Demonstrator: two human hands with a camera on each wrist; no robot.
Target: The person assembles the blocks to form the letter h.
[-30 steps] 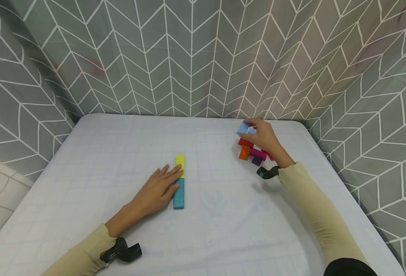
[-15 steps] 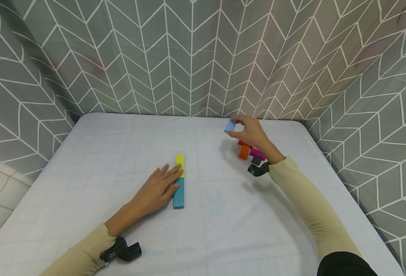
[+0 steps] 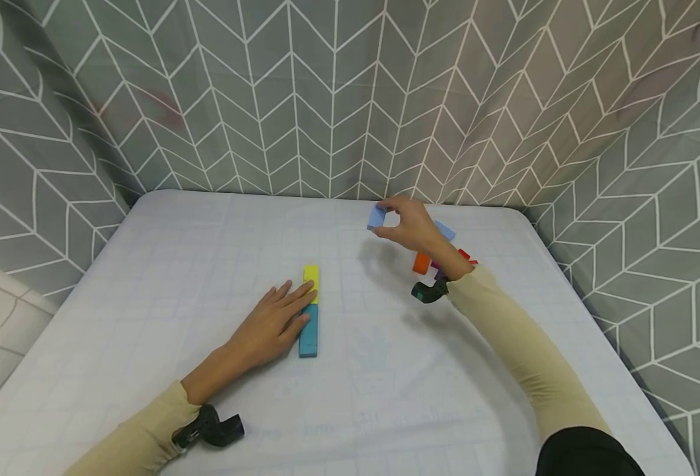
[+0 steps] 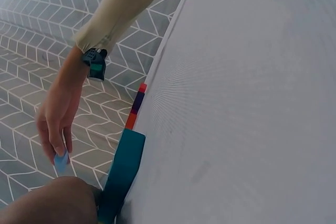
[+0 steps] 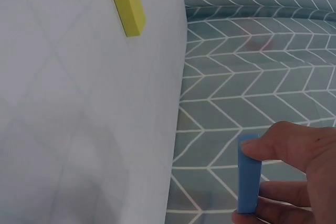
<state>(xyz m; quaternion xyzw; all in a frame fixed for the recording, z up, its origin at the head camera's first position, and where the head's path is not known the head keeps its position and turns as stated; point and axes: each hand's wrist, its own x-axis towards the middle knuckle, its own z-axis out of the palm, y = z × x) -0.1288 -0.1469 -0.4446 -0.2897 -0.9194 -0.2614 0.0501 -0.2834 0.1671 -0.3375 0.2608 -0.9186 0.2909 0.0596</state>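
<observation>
My right hand (image 3: 414, 228) pinches a light blue block (image 3: 376, 217) between thumb and fingertips, above the far part of the table. In the right wrist view the block (image 5: 249, 179) stands with the thumb at its upper end and fingers at its lower end. My left hand (image 3: 271, 327) rests with extended fingers along a yellow block (image 3: 311, 272) and a teal block (image 3: 309, 340). These two lie end to end in a straight line, the yellow one farther away. Fingertips partly cover the yellow block.
Beneath my right forearm lies a loose group: an orange block (image 3: 421, 263), a second light blue block (image 3: 445, 230), red pieces (image 3: 464, 254) and a purple block (image 3: 439, 274), partly hidden by the wrist. A patterned curtain (image 3: 332, 99) borders the white table (image 3: 350, 410).
My right hand has carried the light blue block leftward, away from the group, uncovering the second light blue block. The left hand stays on the yellow and teal blocks.
</observation>
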